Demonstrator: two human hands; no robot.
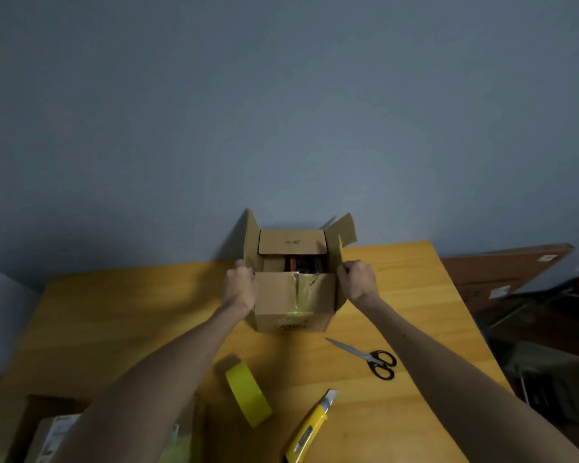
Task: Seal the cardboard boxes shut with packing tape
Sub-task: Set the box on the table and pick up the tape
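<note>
Centrally, a cardboard box (291, 315) stands on the far part of the wooden worktop (114, 329), close to the grey wall, with its top open. The far flap (291, 242) is folded inward and the near flap (274, 289), which carries a strip of old yellow tape (303, 292), lies partly down, while the two side flaps stand up. A dark gap between the end flaps shows contents too dim to identify.

The person's left hand (239, 284) has its fingers (244, 266) curled round the lower edge of the left side flap (251, 242). The right hand (358, 279) grips the right side flap (346, 230) in the same way, fingers (346, 268) closed over its near corner. Holding both side flaps at once, one hand each, suggests they are to be brought down together over the end flaps so that their edges meet along a centre seam — the line a strip of tape would need to cover.

A roll of yellow packing tape (248, 394) stands on edge on the worktop nearer the person, between the forearms and within reach of either hand. Scissors (368, 357) lie to its right and a yellow utility knife (311, 429) nearer still — either would probably serve to cut the strip. Sealing has not begun on this box. At the lower left corner another box (47, 429) is partly in view; whether it is sealed cannot be told.
</note>
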